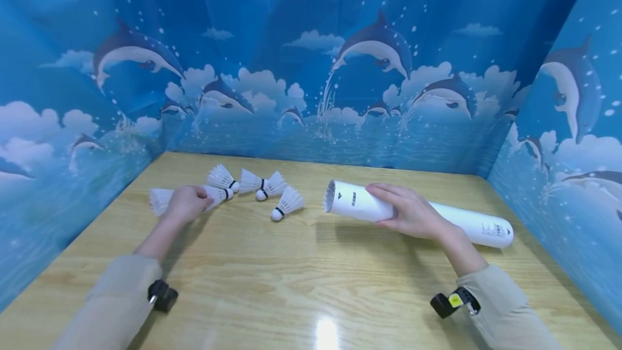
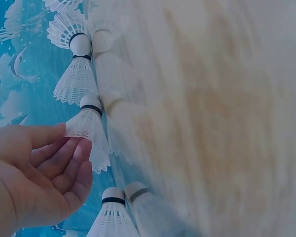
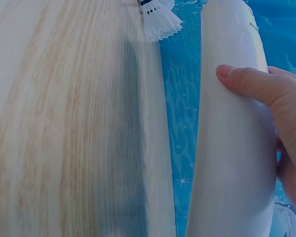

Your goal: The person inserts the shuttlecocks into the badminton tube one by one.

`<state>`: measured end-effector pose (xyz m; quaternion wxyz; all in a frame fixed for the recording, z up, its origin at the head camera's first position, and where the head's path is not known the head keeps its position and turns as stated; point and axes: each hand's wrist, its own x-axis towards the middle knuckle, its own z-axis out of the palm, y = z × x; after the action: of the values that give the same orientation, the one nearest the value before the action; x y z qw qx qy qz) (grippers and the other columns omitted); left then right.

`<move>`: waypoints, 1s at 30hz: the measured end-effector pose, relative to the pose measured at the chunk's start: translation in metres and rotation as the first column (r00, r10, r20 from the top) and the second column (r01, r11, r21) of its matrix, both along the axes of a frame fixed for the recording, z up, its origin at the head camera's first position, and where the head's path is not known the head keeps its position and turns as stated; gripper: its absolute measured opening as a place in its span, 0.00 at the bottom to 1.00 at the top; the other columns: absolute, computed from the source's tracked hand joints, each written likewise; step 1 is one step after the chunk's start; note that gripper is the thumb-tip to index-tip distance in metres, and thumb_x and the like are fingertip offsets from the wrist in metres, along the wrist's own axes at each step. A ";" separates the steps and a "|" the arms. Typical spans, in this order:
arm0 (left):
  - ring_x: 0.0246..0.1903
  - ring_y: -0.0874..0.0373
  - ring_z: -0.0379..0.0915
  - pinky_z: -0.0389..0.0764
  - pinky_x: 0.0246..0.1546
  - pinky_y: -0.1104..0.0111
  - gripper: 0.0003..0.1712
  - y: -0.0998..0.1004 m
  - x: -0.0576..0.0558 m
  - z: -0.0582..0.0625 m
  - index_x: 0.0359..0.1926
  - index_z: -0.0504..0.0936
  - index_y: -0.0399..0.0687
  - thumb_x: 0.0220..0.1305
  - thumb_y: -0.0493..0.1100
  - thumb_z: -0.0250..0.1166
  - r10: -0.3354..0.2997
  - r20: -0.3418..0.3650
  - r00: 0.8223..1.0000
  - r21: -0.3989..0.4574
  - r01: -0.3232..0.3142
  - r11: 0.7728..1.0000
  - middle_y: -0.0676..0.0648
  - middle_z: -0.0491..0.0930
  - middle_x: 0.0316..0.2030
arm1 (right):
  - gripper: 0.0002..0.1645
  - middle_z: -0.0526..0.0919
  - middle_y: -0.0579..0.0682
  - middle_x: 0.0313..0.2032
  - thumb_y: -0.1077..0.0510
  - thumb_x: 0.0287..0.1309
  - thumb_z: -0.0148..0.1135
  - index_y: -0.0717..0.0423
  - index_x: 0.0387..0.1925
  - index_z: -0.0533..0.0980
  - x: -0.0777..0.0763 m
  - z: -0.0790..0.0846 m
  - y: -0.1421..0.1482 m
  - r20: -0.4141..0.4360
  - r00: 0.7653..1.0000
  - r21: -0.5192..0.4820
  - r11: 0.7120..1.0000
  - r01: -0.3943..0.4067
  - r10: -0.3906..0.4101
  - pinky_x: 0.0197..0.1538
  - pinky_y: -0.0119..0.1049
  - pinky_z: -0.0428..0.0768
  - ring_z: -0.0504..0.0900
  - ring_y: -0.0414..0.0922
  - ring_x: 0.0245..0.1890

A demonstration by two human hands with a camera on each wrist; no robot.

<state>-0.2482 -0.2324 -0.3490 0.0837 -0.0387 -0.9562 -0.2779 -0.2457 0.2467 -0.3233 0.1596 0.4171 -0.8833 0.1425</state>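
Note:
In the head view my left hand [image 1: 187,204] is at the left of the table, with thumb and fingertips at the skirt of a white shuttlecock [image 1: 221,194]. The left wrist view shows that skirt [image 2: 84,123] pinched between thumb and fingers, its black-banded round cork pointing away from the palm. Another shuttlecock [image 1: 160,200] lies beside this hand, partly hidden by it. My right hand [image 1: 408,209] grips a long white tube [image 1: 359,201] around its middle, thumb on the near side. The tube's mouth faces left, tilted slightly up, with a jagged white edge showing there.
Several more shuttlecocks lie between the hands, among them one [image 1: 288,203] nearest the tube and one [image 1: 222,178] toward the back. The wooden table [image 1: 272,285] meets a blue dolphin-printed curtain [image 1: 291,58] at its back and sides.

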 end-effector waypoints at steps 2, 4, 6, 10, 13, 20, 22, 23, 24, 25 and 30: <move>0.22 0.52 0.65 0.66 0.24 0.63 0.10 0.000 0.001 0.001 0.20 0.75 0.37 0.56 0.36 0.60 -0.010 0.000 1.000 0.005 0.010 1.000 0.46 0.70 0.17 | 0.47 0.71 0.55 0.59 0.53 0.38 0.76 0.54 0.63 0.66 0.001 0.000 0.000 0.007 1.000 0.004 1.000 0.006 -0.006 0.50 0.54 0.74 0.72 0.56 0.55; 0.22 0.53 0.65 0.66 0.24 0.64 0.10 0.000 0.001 0.002 0.20 0.76 0.38 0.56 0.36 0.59 -0.022 0.000 1.000 0.010 0.022 1.000 0.47 0.71 0.18 | 0.47 0.71 0.55 0.59 0.53 0.38 0.76 0.54 0.63 0.66 0.001 0.001 0.000 0.016 1.000 0.007 1.000 0.012 -0.012 0.50 0.54 0.73 0.72 0.56 0.55; 0.22 0.53 0.65 0.65 0.24 0.65 0.09 0.000 0.002 0.005 0.20 0.76 0.39 0.56 0.36 0.59 -0.033 0.005 0.999 0.017 0.033 0.999 0.48 0.72 0.18 | 0.47 0.70 0.56 0.59 0.53 0.39 0.76 0.54 0.63 0.66 0.001 0.002 0.000 0.022 1.000 0.013 1.000 0.018 -0.018 0.51 0.54 0.73 0.71 0.57 0.55; 0.23 0.55 0.65 0.65 0.25 0.66 0.10 0.004 0.003 0.013 0.19 0.76 0.40 0.56 0.36 0.60 -0.077 0.006 0.997 0.024 0.076 0.997 0.49 0.72 0.18 | 0.47 0.70 0.56 0.59 0.53 0.39 0.76 0.55 0.63 0.66 0.002 0.003 0.000 0.024 1.000 0.017 1.000 0.019 -0.019 0.51 0.54 0.73 0.71 0.57 0.55; 0.24 0.56 0.65 0.65 0.27 0.66 0.11 0.009 0.004 0.018 0.19 0.76 0.40 0.57 0.36 0.60 -0.118 0.000 0.993 0.033 0.118 0.992 0.49 0.73 0.19 | 0.47 0.71 0.56 0.59 0.53 0.38 0.76 0.56 0.63 0.66 0.002 0.004 0.000 0.021 1.000 0.015 1.000 0.015 -0.015 0.51 0.54 0.73 0.72 0.57 0.55; 0.24 0.57 0.65 0.65 0.26 0.67 0.09 0.025 0.005 0.027 0.22 0.78 0.39 0.59 0.36 0.59 -0.187 0.009 0.982 0.045 0.186 0.982 0.49 0.75 0.20 | 0.47 0.71 0.56 0.59 0.53 0.38 0.76 0.55 0.63 0.66 0.002 0.004 -0.002 0.022 1.000 0.015 1.000 0.015 -0.015 0.51 0.54 0.73 0.72 0.57 0.55; 0.25 0.57 0.67 0.67 0.27 0.66 0.08 0.030 0.006 0.030 0.25 0.80 0.37 0.59 0.36 0.59 -0.197 0.017 0.980 0.045 0.196 0.980 0.49 0.77 0.21 | 0.47 0.71 0.56 0.59 0.53 0.39 0.76 0.55 0.63 0.66 0.002 0.004 -0.002 0.025 1.000 0.016 1.000 0.015 -0.015 0.51 0.54 0.73 0.72 0.57 0.55; 0.26 0.56 0.69 0.68 0.28 0.66 0.08 0.032 0.006 0.031 0.27 0.81 0.37 0.59 0.37 0.59 -0.200 0.023 0.980 0.044 0.199 0.979 0.48 0.78 0.22 | 0.47 0.71 0.56 0.59 0.53 0.38 0.76 0.55 0.63 0.66 0.002 0.004 -0.002 0.026 1.000 0.016 1.000 0.015 -0.015 0.51 0.54 0.73 0.72 0.57 0.55; 0.27 0.56 0.70 0.69 0.29 0.66 0.08 0.035 0.006 0.032 0.29 0.82 0.36 0.60 0.37 0.60 -0.202 0.025 0.979 0.042 0.201 0.979 0.48 0.79 0.23 | 0.47 0.71 0.56 0.59 0.53 0.38 0.76 0.55 0.63 0.66 0.002 0.004 -0.002 0.028 0.999 0.016 1.000 0.015 -0.015 0.51 0.54 0.73 0.72 0.57 0.55; 0.28 0.55 0.71 0.70 0.30 0.65 0.09 0.037 0.007 0.033 0.31 0.82 0.36 0.60 0.38 0.60 -0.205 0.029 0.978 0.042 0.204 0.978 0.48 0.80 0.23 | 0.47 0.71 0.56 0.59 0.53 0.38 0.76 0.55 0.63 0.66 0.002 0.004 -0.002 0.030 0.999 0.015 1.000 0.014 -0.015 0.51 0.54 0.73 0.72 0.57 0.55; 0.30 0.55 0.72 0.71 0.30 0.65 0.10 0.051 0.007 0.037 0.34 0.83 0.36 0.61 0.39 0.59 -0.222 0.061 0.973 0.080 0.217 0.973 0.47 0.80 0.25 | 0.48 0.71 0.55 0.59 0.53 0.38 0.76 0.54 0.63 0.66 0.001 0.003 -0.003 0.027 1.000 0.012 1.000 0.008 -0.009 0.51 0.54 0.73 0.72 0.57 0.55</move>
<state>-0.2409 -0.1818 -0.3115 0.0203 -0.1315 -0.9377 -0.3210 -0.2446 0.2438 -0.3205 0.1460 0.4124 -0.8879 0.1423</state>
